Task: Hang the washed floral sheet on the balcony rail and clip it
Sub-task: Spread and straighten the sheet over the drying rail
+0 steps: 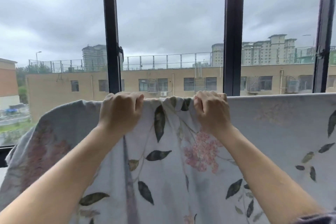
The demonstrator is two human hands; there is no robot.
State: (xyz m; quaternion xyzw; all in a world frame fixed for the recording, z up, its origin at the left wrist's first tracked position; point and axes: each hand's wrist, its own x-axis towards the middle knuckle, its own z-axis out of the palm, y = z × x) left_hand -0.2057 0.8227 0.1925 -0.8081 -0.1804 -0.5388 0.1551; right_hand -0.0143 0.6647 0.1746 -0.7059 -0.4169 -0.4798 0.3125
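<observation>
Cotton-looking cloth is bunched between two fists at mid-frame: the left hand (121,110) and the right hand (211,110) each curl their fingers tight over the top edge of the one floral sheet (169,165), knuckles toward the camera, with a gathered fold of fabric between them. From there the sheet hangs down across the whole lower frame, pale grey with dark leaves and one pink flower cluster under the right wrist. Its top edge runs flat to the right frame edge and slopes down at lower left. Whatever rail bears it is hidden. Behind stand three dark window posts (111,31), a tan building (163,82), and grey sky.
</observation>
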